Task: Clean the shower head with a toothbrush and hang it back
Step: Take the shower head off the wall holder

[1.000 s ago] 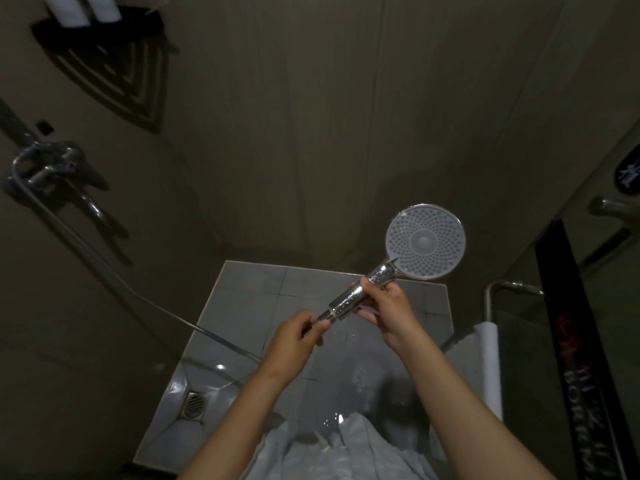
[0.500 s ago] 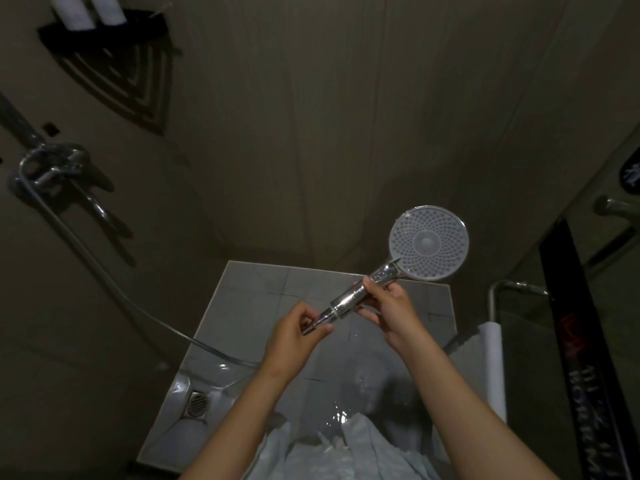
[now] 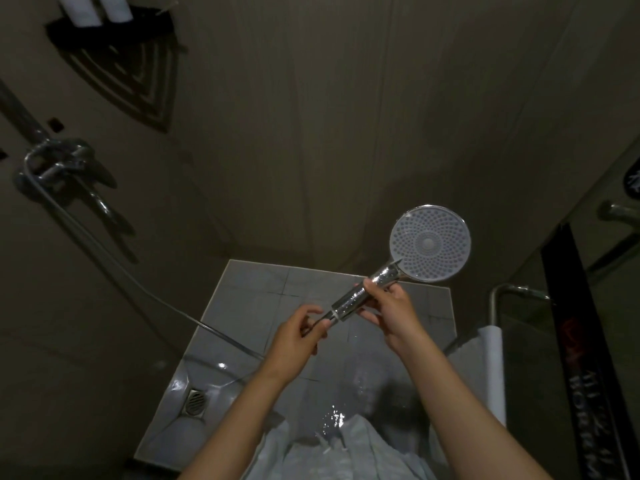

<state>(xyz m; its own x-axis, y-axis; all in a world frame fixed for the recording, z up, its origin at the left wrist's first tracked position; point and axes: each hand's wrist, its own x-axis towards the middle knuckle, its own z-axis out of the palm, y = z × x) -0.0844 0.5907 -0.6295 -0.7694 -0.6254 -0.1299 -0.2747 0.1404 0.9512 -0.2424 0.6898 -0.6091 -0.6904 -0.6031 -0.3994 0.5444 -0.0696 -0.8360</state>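
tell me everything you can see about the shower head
The shower head has a round pale face dotted with nozzles, turned to the camera, and a shiny chrome handle slanting down-left. It is held in the air: the right hand grips the handle, the left hand pinches its lower end, where the hose joins.

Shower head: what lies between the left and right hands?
Head view: between left hand and right hand, only the bare chrome lower end of the shower head handle.

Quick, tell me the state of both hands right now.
Left hand: pinching the hose end at the handle's base.
Right hand: gripping the shower head by its handle.
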